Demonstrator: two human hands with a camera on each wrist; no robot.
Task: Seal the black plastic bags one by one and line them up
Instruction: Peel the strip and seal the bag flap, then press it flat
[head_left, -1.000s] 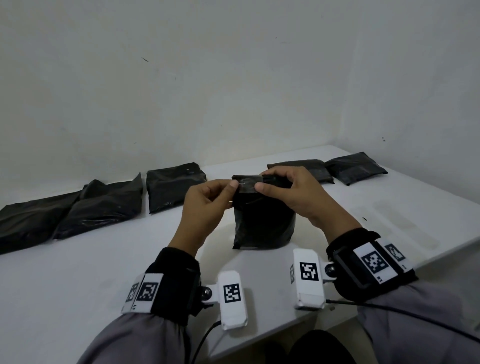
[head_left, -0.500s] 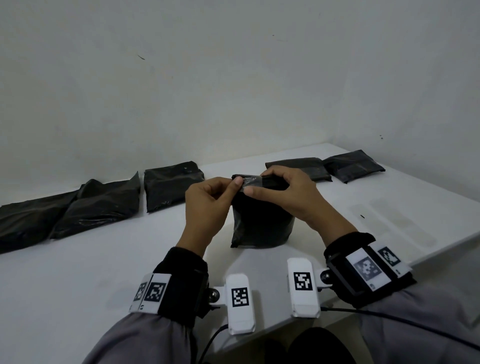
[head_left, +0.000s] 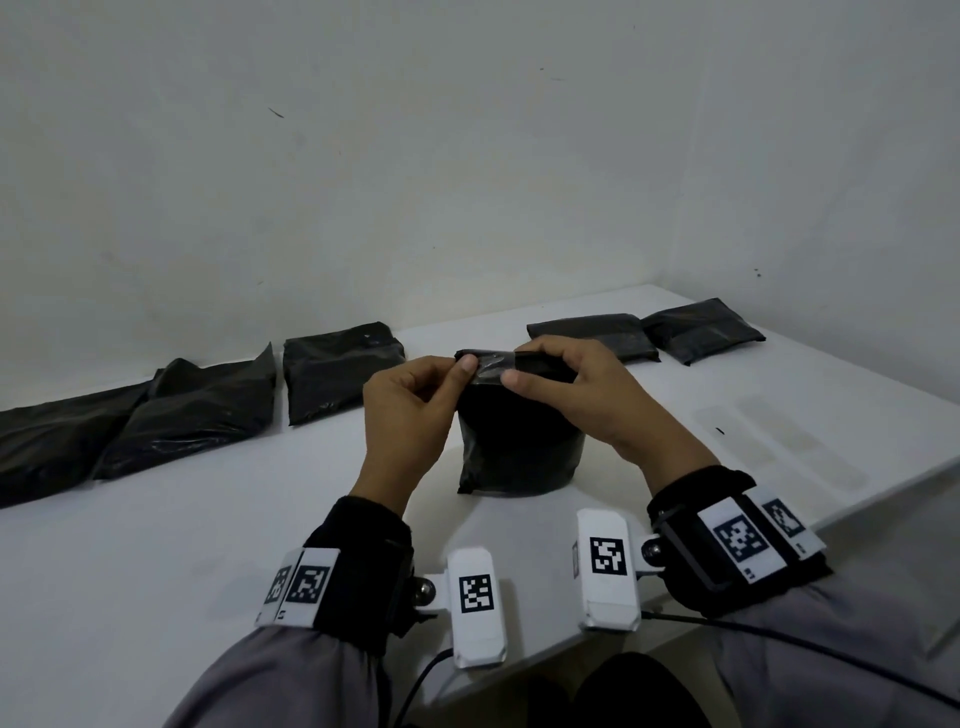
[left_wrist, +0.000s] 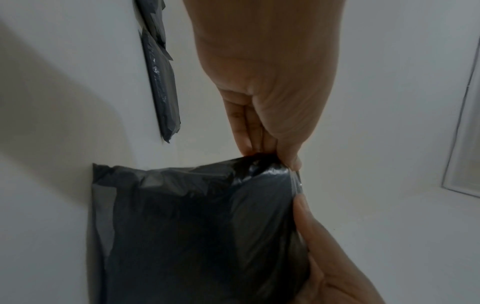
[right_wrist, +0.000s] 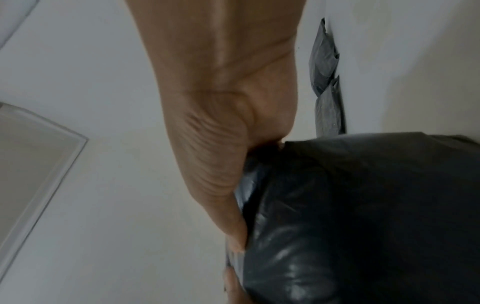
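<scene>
Wrists first: your two grey sleeves end in black wrist bands with white tags printed in black squares, hanging over the near edge of the white table (head_left: 156, 545). Just beyond them, at the middle of the table, the crinkled black plastic bag (head_left: 519, 441) stands upright on its base. Your left hand (head_left: 405, 415) pinches the folded top of this bag at its left end, thumb in front, fingers curled. Your right hand (head_left: 587, 395) grips the same fold from the right, fingers curled over the top, thumb pressed on the front. Between your thumbs a glossy strip of clear tape (head_left: 491, 366) lies across the fold.

Farther back, near the far left edge, three flat black plastic bags (head_left: 197, 415) lie in a row, the two leftmost overlapping. Toward the far right corner two more flat black bags (head_left: 649, 338) lie side by side, touching. Faint pale rectangular strips (head_left: 810, 447) lie along the right edge.
</scene>
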